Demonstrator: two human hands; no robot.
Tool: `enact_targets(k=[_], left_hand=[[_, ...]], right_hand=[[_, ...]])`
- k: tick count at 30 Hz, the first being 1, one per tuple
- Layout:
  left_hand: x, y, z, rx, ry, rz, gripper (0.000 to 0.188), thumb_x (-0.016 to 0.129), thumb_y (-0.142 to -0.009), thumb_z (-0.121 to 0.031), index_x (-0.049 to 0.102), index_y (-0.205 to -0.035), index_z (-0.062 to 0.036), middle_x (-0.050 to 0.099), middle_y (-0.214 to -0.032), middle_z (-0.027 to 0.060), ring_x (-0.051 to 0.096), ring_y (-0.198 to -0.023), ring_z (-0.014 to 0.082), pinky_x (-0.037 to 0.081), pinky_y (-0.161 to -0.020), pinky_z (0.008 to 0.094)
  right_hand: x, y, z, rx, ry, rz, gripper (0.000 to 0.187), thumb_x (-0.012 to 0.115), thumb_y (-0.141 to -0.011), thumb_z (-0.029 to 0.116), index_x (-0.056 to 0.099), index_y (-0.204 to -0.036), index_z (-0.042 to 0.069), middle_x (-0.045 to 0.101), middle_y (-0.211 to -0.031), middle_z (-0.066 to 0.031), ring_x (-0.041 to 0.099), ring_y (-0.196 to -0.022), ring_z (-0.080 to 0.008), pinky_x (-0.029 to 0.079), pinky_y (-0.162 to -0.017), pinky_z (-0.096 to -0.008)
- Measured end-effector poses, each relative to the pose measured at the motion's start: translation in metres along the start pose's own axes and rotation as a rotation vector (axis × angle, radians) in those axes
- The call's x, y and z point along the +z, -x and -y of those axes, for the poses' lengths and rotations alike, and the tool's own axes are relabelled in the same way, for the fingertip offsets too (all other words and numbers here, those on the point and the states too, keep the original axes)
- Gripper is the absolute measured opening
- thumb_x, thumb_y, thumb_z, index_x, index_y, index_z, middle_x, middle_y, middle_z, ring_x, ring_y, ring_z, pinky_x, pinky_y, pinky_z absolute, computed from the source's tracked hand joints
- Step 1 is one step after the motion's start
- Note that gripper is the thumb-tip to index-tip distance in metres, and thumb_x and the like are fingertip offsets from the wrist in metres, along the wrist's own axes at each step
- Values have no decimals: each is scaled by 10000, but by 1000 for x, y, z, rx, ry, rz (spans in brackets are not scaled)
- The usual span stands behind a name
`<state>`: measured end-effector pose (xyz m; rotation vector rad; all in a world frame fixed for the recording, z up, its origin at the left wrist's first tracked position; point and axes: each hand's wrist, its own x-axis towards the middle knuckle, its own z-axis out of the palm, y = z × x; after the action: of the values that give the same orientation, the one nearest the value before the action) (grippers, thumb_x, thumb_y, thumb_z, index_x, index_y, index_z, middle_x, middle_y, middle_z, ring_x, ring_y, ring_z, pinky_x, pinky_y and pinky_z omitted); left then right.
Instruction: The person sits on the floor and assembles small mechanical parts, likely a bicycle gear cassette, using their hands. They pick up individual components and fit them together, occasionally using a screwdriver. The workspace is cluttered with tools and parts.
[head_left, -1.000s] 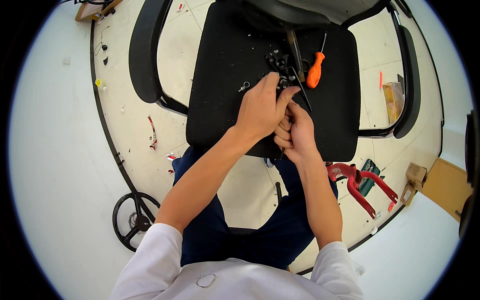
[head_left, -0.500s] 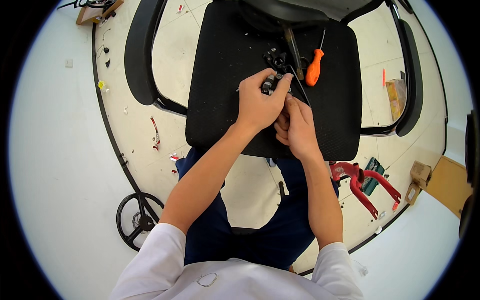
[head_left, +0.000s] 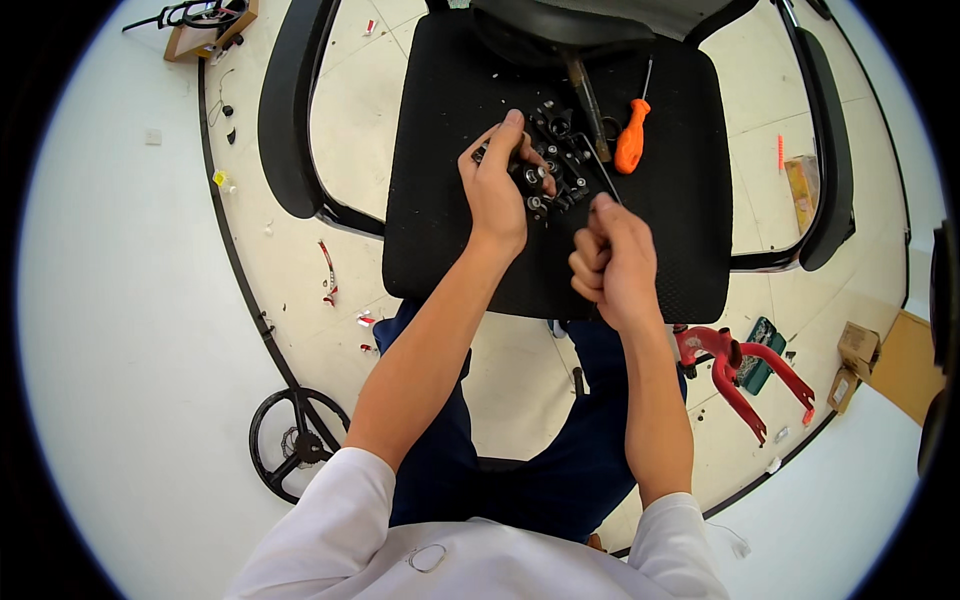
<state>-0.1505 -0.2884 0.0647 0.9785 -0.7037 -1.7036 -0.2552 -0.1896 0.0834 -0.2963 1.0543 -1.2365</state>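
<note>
So, left hand: curled around a black and silver part, with some of it poking out past the fingers.
Right hand: curled in and a little way off from the left one — I cannot tell if it has something small inside.
Held part: up over the black chair seat, right next to a small pile.
Small pile: lots of little black and silver bits, all close together on the chair seat.
Thin rod: dark and straight, slanting down beside the small pile, with its low end close to the right thumb.
Screwdriver: lying on the chair seat to the right of the rod, with a fat orange handle and its tip pointing away from the person.
Bike seat: black, at the far end of the chair, with a worn post coming down between the small pile and the screwdriver.
Floor: pale tiles — a red fork and a green case on the right.
Wheel: black with spokes, low on the left.
</note>
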Motion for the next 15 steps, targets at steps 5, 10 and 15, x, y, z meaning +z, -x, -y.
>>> enact_targets(k=[5,10,15], left_hand=[[9,8,5,101,-70,79,382,535,-946,-292,444,-659,-58,502,-588,73,487,-493,160,434,-495,300],[9,10,11,299,-273,140,339,504,-952,-225,483,-681,-22,506,-613,52,503,-543,120,430,-525,279],[9,15,14,467,-432,207,325,469,-946,-181,521,-705,31,507,-632,49,496,-594,107,397,-572,250]], right_hand=[[6,-1,-2,80,72,66,365,399,-1033,309,358,-732,106,261,-516,38,208,-372,-47,154,-344,-233],[4,0,-4,50,113,29,362,390,-1038,312,395,-752,90,292,-527,43,239,-391,-43,181,-361,-229],[7,-2,-12,-76,330,-43,366,379,-1043,295,445,-759,73,343,-544,47,316,-423,-36,246,-383,-210]])
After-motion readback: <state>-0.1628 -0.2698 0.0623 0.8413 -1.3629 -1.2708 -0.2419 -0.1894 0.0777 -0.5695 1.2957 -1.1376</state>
